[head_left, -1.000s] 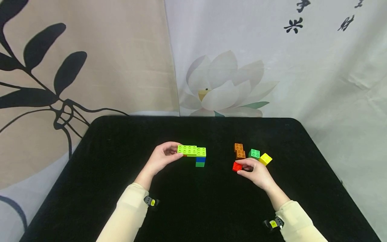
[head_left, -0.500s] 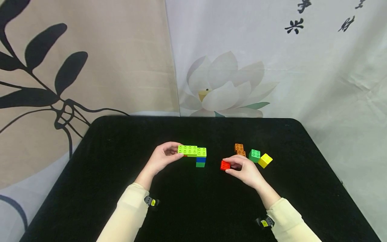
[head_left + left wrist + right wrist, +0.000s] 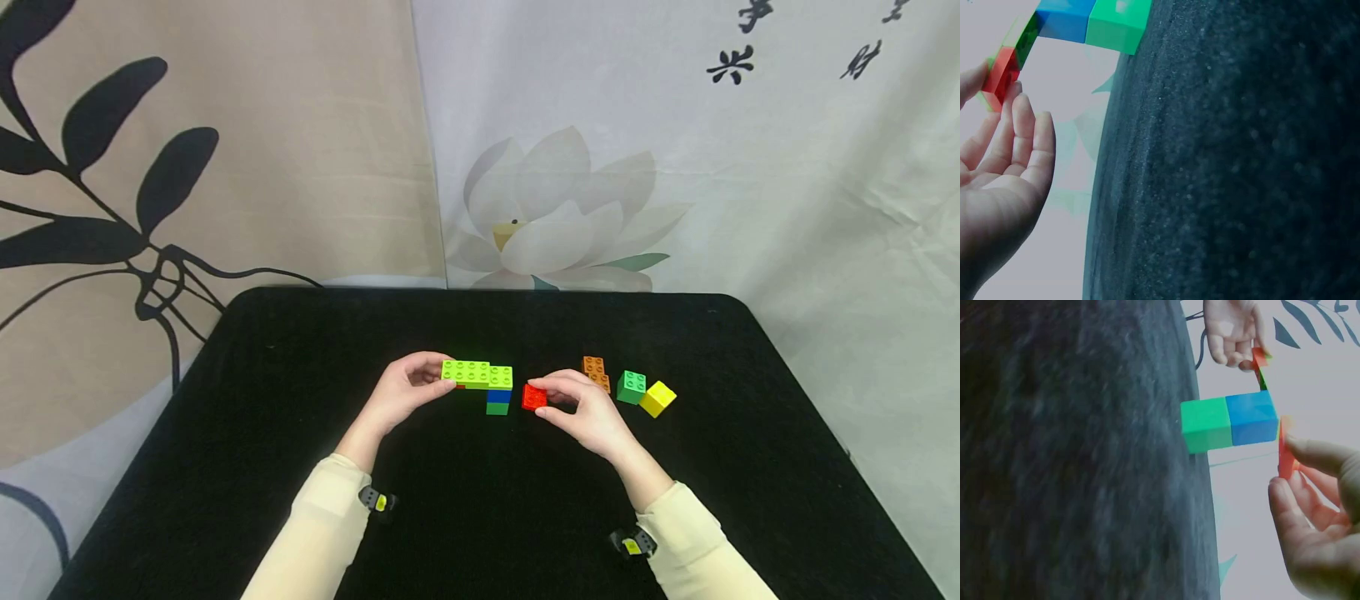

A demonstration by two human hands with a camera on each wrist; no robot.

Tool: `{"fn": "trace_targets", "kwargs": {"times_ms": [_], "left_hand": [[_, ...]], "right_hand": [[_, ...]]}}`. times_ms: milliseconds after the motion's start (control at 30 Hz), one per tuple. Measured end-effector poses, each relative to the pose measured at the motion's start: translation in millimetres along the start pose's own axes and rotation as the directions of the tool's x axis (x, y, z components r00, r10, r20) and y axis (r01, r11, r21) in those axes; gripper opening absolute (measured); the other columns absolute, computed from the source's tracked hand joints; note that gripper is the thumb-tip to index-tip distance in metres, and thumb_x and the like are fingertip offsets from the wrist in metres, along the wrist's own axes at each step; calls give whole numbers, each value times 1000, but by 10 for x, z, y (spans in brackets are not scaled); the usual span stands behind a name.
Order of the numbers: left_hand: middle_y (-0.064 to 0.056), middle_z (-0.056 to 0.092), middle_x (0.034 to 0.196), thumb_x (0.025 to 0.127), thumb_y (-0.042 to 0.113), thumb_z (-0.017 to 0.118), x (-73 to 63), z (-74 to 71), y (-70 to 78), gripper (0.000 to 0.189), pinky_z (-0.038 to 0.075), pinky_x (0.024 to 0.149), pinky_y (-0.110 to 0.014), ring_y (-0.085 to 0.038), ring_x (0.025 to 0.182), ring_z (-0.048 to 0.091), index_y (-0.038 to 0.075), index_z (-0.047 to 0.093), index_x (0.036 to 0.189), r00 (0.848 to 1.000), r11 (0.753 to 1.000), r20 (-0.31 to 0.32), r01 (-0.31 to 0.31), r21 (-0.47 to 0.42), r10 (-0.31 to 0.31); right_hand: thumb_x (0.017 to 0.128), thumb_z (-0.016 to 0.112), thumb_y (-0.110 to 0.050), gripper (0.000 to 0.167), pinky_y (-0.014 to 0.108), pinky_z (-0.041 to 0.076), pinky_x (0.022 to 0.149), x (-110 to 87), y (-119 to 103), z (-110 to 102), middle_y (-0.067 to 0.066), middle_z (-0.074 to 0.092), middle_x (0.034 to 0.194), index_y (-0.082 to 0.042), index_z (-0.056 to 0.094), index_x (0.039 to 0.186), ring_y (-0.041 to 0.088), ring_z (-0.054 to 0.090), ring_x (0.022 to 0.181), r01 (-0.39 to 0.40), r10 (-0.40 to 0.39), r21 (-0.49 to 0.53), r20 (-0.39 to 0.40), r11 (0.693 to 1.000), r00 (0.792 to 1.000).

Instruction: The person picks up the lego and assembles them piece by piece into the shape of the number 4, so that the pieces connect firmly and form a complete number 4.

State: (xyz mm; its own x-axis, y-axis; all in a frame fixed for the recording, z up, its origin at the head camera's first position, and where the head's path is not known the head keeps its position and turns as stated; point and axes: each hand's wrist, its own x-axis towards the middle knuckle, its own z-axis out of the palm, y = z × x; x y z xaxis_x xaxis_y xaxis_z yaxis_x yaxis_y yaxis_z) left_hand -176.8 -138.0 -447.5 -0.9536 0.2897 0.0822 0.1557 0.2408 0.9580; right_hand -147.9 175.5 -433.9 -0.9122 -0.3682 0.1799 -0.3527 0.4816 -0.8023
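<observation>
My left hand (image 3: pixel 405 392) pinches the left end of a structure of toy building bricks. Lime bricks (image 3: pixel 467 374) run along its top; at the held end a red brick (image 3: pixel 1001 70) sits beneath them. Under the right end a blue brick (image 3: pixel 498 396) is stacked on a green brick (image 3: pixel 497 408), like a leg. A thin red brick (image 3: pixel 534 397) is pinched between the thumb and fingers of my right hand (image 3: pixel 588 417), just right of the structure. In the right wrist view this brick (image 3: pixel 1285 450) is seen edge-on, close beside the blue one.
To the right of my right hand lie brown bricks (image 3: pixel 593 367), partly hidden by it, a loose green brick (image 3: pixel 631 387) and a yellow brick (image 3: pixel 658 399). All stand on a black cloth-covered table (image 3: pixel 360 325), with printed curtains (image 3: pixel 322 167) behind its far edge.
My right hand has carried the red brick leftward from beside the loose bricks to close by the structure, uncovering more around the green and yellow bricks. My left hand and the structure stay put.
</observation>
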Motion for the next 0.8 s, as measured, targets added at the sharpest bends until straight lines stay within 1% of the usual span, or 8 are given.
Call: {"fn": "trace_targets", "kwargs": {"times_ms": [67,233,400,433,633,700,800], "left_hand": [[-9,69,111,89,20,76,-2,0,0,35,53,85,-30,-24,96,64,6,66,119,1000,1000,-5,2,1,-2],[-10,69,112,90,20,75,0,1,-1,36,52,86,-30,-25,97,64,4,66,121,1000,1000,0,2,-3,-2],[-13,68,114,91,15,73,2,6,43,35,52,86,-31,-27,98,63,1,64,122,1000,1000,8,13,-1,-13],[-14,68,113,91,14,73,-1,7,62,35,52,86,-31,-28,98,63,1,64,122,1000,1000,10,17,1,-17],[-18,67,111,92,8,70,-84,-6,318,32,52,86,-33,-31,98,63,-5,63,120,1000,1000,23,18,25,-19],[-18,67,111,93,9,70,-74,-5,291,32,51,86,-35,-31,98,63,-4,62,121,1000,999,21,21,26,-22],[-16,67,111,92,11,71,-34,-1,166,33,51,86,-36,-29,98,63,-2,63,122,1000,1000,12,23,19,-23]], "right_hand": [[88,76,-11,34,39,53,90,19,-32,23,0,63,118,-14,70,121,15,63,100,-3,3,9,-6,1000,1000],[88,76,-11,34,41,53,90,83,-123,74,2,62,119,-12,70,122,16,64,99,31,-31,25,-27,999,999],[87,76,-9,35,37,53,90,156,-221,97,1,62,119,-12,70,122,15,63,99,53,-53,-6,-41,999,998],[87,76,-9,35,37,53,90,171,-238,100,1,62,119,-12,70,122,16,63,100,59,-59,-13,-43,998,997],[87,76,-6,36,42,53,89,241,-317,112,4,62,120,-10,70,122,20,63,100,103,-105,-38,-59,994,993],[87,76,-6,35,42,53,90,261,-328,122,5,62,119,-10,70,122,20,63,100,111,-113,-46,-58,993,992],[87,76,-6,35,39,53,90,294,-327,143,5,62,119,-10,70,122,20,62,101,133,-137,-72,-50,989,989]]}}
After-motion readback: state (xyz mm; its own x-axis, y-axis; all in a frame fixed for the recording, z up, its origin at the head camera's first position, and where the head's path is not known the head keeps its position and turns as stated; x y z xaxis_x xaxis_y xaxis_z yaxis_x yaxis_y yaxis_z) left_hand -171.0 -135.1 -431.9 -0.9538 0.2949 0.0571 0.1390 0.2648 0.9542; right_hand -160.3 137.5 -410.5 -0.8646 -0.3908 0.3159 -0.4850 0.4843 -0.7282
